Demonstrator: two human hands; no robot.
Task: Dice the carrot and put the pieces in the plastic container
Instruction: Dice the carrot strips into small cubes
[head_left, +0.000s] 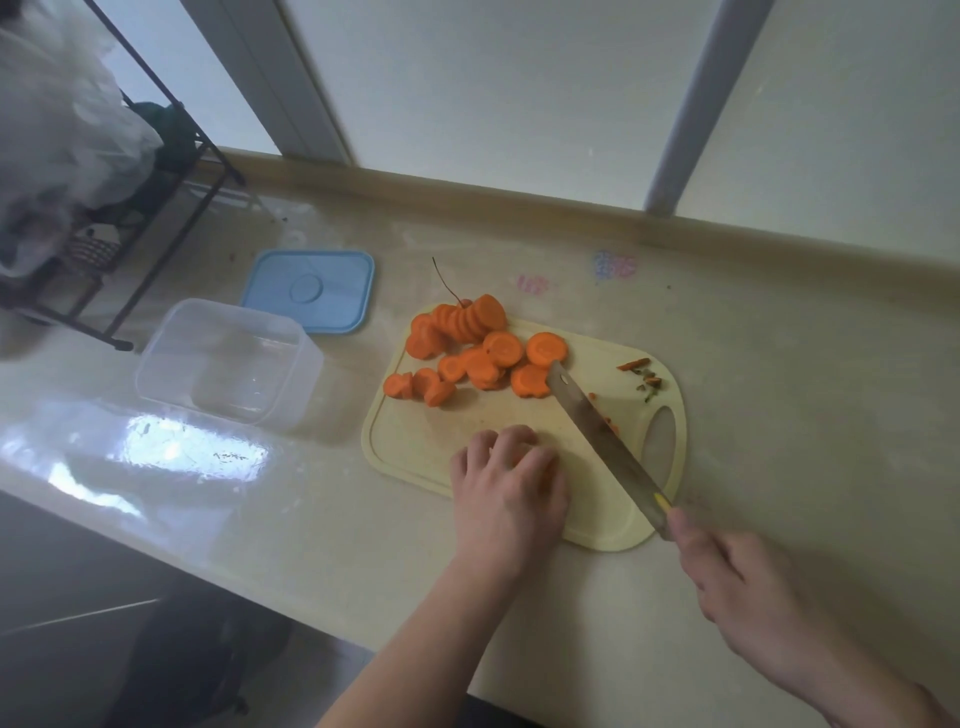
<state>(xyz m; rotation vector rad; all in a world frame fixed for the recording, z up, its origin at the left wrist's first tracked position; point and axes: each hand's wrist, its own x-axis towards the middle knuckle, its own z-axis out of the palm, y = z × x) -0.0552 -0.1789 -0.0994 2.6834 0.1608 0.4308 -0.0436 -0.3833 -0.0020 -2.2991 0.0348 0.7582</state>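
I could read no text, label, brand or number anywhere. The faint pink (533, 283) and bluish (614, 265) marks on the counter (779, 415) near its far edge were too blurred to make out, and so was a small dark scribble (229, 457) near its front edge.

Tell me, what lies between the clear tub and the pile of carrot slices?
In the head view, only bare counter and the board's left edge lie between the tub and the slices.

Orange carrot slices (467, 353), pale yellow board (415, 441), blue lid (311, 291), prob. clear container (228, 358).
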